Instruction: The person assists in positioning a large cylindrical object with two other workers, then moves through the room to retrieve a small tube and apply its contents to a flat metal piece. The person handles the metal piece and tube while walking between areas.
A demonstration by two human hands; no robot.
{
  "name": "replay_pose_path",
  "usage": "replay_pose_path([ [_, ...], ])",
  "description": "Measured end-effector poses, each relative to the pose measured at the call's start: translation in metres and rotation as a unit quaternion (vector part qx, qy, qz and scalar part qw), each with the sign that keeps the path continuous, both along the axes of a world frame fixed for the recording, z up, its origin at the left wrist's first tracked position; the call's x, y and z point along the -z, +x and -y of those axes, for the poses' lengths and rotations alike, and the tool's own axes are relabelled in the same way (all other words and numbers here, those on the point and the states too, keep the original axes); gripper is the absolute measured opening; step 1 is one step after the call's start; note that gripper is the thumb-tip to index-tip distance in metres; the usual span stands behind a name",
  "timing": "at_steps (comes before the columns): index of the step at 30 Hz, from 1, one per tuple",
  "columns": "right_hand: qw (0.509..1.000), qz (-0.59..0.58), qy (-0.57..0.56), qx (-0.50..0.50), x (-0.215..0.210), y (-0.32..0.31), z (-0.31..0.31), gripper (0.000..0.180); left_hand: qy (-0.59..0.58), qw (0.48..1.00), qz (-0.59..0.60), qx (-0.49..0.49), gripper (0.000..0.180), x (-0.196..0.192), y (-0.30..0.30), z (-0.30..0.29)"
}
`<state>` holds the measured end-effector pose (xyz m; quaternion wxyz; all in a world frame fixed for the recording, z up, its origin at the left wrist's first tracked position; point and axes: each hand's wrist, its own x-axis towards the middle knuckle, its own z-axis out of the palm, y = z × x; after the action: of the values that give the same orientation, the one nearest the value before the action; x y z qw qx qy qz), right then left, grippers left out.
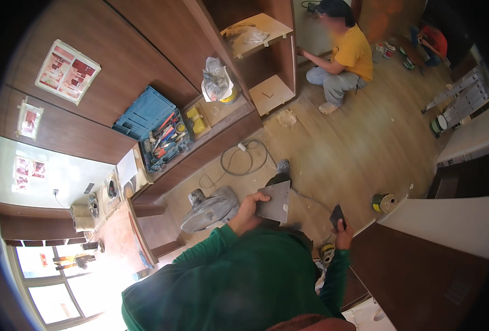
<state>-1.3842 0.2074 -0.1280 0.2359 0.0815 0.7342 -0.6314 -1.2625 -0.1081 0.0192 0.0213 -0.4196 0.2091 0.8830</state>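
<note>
My left hand is closed on the edge of a flat grey rectangular plate, held in front of my chest. My right hand grips a small dark flat blade that looks like a putty knife; its handle is mostly hidden in my fingers. The two hands are well apart, the right one farther out to the side. Below the plate, my shoe shows on the wood-look floor. Nearest my left hand stands a dusty grey fan.
A coiled cable lies on the floor. An open blue toolbox full of hand tools sits on the low ledge at left. A paint can stands at right, with a stepladder beyond. One person crouches by the cabinet, another farther back.
</note>
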Motion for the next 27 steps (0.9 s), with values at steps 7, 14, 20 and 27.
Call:
replay_pose_path([
  [7, 0.996, -0.056, -0.052, -0.046, -0.050, -0.084, 0.106, 0.035, 0.042, 0.998, -0.040, -0.014, 0.045, 0.037, -0.110, 0.054],
  [14, 0.994, -0.095, 0.025, -0.042, -0.107, -0.217, 0.194, 0.028, 0.052, 0.993, -0.108, 0.013, 0.045, 0.043, -0.236, 0.137],
  [20, 0.987, 0.013, -0.154, -0.049, -0.134, -0.291, 0.273, 0.018, 0.064, 0.994, -0.076, -0.048, 0.043, 0.037, -0.261, 0.179],
  [27, 0.930, 0.171, -0.187, -0.266, -0.119, -0.340, 0.361, 0.024, 0.101, 0.972, -0.110, -0.179, 0.050, -0.010, -0.270, 0.178],
])
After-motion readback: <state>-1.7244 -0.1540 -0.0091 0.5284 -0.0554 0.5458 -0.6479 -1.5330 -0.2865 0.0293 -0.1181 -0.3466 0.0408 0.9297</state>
